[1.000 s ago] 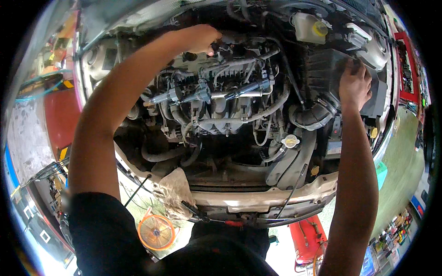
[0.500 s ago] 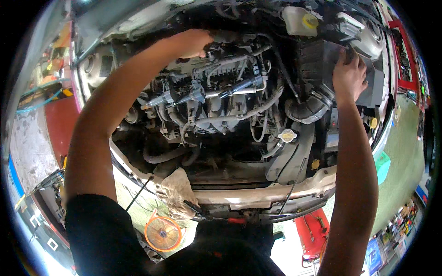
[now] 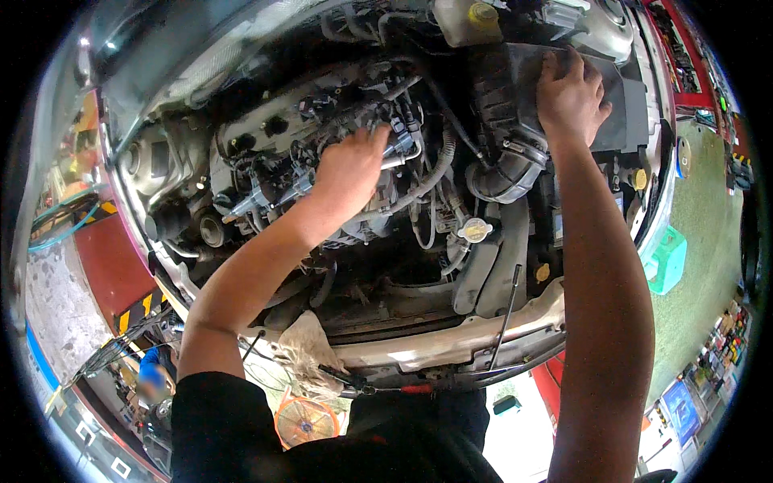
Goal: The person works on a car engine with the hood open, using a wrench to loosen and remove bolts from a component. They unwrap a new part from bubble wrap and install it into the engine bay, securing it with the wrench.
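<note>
My left hand (image 3: 350, 171) reaches over the engine, its fingers closed around a dark ignition coil (image 3: 400, 143) lying across the hoses. The hand covers the coil's lower end. Two more ignition coils, one on the left (image 3: 251, 203) and one closer to my wrist (image 3: 298, 187), lie on the engine's near side. Behind them, the grey valve cover (image 3: 262, 113) shows dark round holes. My right hand (image 3: 570, 98) rests on the black air filter box (image 3: 624, 105) with its fingers spread, holding nothing.
A ribbed intake hose (image 3: 511, 175) and the radiator cap (image 3: 475, 230) lie between my arms. A cloth (image 3: 308, 342) hangs over the front edge near the bonnet latch. Below it, an orange fan (image 3: 306, 420) stands on the floor. Far left, a person in blue (image 3: 153, 374) is partly visible.
My left hand has come from the engine's far side toward me and closed on the ignition coil. My right hand stays on the air filter box. The whole view has shifted slightly.
</note>
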Available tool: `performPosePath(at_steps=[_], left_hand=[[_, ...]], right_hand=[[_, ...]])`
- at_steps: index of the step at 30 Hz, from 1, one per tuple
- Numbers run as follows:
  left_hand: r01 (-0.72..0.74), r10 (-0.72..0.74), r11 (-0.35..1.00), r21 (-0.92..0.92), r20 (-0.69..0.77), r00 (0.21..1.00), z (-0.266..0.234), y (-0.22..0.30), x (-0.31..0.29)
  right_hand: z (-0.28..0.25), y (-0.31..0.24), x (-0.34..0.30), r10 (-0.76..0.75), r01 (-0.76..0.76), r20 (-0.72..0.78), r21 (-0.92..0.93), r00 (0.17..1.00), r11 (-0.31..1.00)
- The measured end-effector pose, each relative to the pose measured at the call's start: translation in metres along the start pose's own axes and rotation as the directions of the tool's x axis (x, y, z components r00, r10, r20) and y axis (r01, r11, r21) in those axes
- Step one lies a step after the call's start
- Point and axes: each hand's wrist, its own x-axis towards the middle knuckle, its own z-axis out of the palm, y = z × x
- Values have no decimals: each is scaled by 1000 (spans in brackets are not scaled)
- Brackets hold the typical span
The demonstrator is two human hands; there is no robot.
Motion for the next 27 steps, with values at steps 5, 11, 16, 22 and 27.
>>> performPosePath(at_steps=[5, 11, 16, 22, 27], left_hand=[[-25, 33, 995, -100, 79, 996, -17, -7, 2], [-67, 57, 997, 28, 262, 963, -78, -24, 44], [180, 34, 845, -504, 386, 922, -87, -114, 88], [303, -186, 893, -333, 340, 922, -34, -153, 114], [264, -261, 965, 14, 186, 947, 5, -136, 115]], right_hand=[[20, 11, 4, -108, 21, -238, -341, 965, 940], [75, 34, 5, -532, -124, -438, -843, 724, 524], [75, 53, 6, -624, -419, -371, -905, 687, 76], [52, 24, -3, -291, 26, -344, -606, 892, 795], [1, 4, -2, -35, 36, -58, 7, 998, 999]])
